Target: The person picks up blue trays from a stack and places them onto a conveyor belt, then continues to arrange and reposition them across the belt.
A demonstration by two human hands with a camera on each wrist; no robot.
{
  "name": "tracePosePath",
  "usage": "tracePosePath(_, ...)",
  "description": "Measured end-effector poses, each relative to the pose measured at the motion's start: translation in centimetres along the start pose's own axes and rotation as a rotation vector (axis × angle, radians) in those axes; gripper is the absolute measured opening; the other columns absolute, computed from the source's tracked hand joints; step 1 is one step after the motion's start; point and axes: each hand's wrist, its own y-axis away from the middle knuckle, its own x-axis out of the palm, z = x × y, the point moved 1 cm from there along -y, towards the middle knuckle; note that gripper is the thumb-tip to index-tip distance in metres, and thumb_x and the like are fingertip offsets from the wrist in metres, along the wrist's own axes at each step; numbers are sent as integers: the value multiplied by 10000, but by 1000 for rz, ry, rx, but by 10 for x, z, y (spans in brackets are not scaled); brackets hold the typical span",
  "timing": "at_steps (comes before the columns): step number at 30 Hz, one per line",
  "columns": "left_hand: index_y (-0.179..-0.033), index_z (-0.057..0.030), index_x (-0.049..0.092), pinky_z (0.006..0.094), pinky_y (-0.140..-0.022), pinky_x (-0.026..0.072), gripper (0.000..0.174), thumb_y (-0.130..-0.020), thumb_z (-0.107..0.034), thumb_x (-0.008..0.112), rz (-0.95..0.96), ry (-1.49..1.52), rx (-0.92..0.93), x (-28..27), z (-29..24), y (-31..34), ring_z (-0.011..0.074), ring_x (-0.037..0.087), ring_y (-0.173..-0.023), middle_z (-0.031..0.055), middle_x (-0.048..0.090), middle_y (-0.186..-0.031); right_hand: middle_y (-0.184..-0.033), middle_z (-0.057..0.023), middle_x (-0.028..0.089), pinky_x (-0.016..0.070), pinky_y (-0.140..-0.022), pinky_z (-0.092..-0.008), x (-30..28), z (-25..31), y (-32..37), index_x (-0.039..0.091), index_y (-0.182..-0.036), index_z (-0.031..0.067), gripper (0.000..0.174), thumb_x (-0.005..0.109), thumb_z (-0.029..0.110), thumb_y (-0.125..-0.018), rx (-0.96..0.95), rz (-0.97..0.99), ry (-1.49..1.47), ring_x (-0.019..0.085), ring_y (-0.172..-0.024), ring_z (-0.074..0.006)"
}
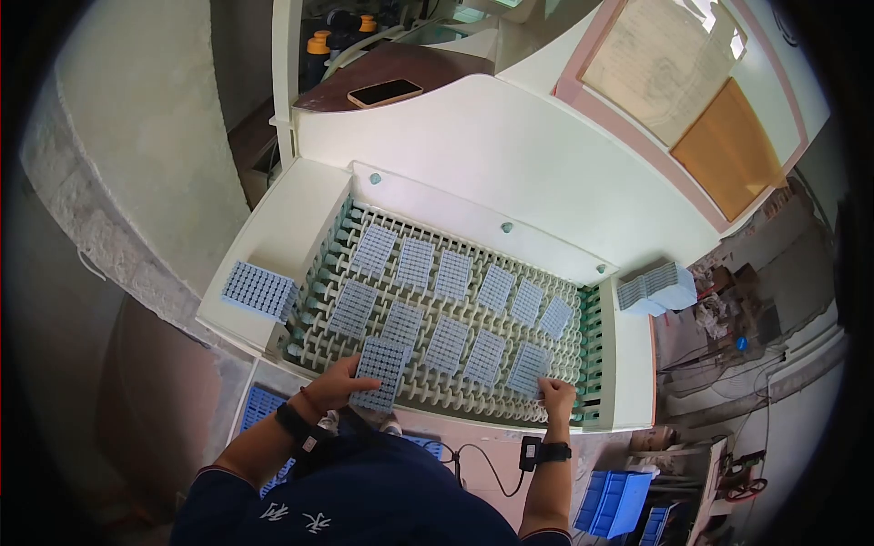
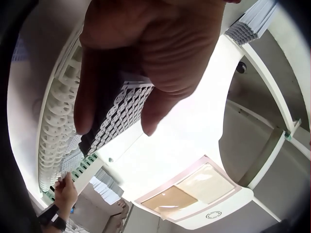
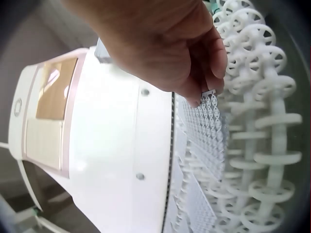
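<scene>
The left hand (image 1: 339, 384) grips a stack of grey-blue perforated sheets (image 1: 382, 364) above the near left part of the roller bed (image 1: 455, 393). In the left wrist view the stack (image 2: 121, 114) lies between the thumb and fingers of the left hand (image 2: 150, 53). At the near right of the bed, the right hand (image 1: 557, 398) pinches the near edge of a single perforated sheet (image 1: 528, 369). The right wrist view shows that sheet (image 3: 206, 131) hanging from the fingertips of the right hand (image 3: 165, 53), over the white rollers (image 3: 272, 121). Several like sheets (image 1: 416, 262) lie in two rows on the rollers.
One stack of sheets (image 1: 259, 291) sits on the machine's left ledge, and further stacks (image 1: 655, 289) on the right ledge. A phone (image 1: 385, 93) lies on the brown surface behind. Blue crates (image 1: 612, 502) stand low at the right. A cable (image 1: 496, 482) hangs near the person's front.
</scene>
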Motion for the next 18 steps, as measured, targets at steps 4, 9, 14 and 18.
tracePosePath(4,-1235,27,410,347,-863,476,428,-831,-18,544,141,356,-35,-3,-5,15,212,572,-1016,135,555,-1139,-560,-89,595,450,-432,-268,-41,-25,-18,678,-780,-37,225,682,183,-735,3,-149,88,565,-462,-146)
tracePosePath(9,-1253,19,404,326,-911,435,430,-844,-23,532,155,245,-23,-9,-8,23,197,525,-1079,121,534,-1176,-669,-134,641,484,-597,-301,-30,-1,0,677,-823,-4,268,704,236,-709,-286,-257,377,627,-605,-199)
tracePosePath(14,-1207,23,454,312,-893,444,400,-827,-26,571,39,4,-12,-12,-3,18,185,553,-1029,110,566,-1133,-737,-56,630,488,-538,-227,93,83,83,614,-976,-51,306,681,182,-789,-201,564,-110,587,-651,-106)
tracePosePath(18,-1182,22,479,291,-870,454,389,-817,-35,599,23,-57,-13,-13,-2,22,161,566,-990,93,583,-1107,-737,-81,635,501,-537,-232,160,103,125,613,-955,-40,264,653,180,-815,-119,991,-335,608,-612,-126)
